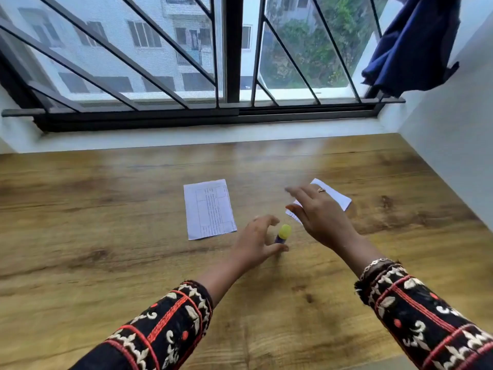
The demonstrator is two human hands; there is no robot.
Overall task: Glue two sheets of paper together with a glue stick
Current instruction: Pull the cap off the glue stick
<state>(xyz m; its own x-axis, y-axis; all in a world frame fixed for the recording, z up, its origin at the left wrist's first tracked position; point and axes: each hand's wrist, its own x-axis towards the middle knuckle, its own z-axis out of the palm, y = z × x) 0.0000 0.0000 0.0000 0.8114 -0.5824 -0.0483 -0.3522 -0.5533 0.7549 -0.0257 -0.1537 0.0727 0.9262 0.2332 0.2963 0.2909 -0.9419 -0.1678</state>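
Head view: we see glue stick (283, 233) upright on table (106, 263), yellow cap on, between both hands. Left hand (257, 240) curled apart around it, not yet clamped. Right hand (318, 214) spread, hovering over folded sheet (337, 197). Printed sheet (209, 209) flat, just left. We judge: pickup step; next, close on stick, uncap.
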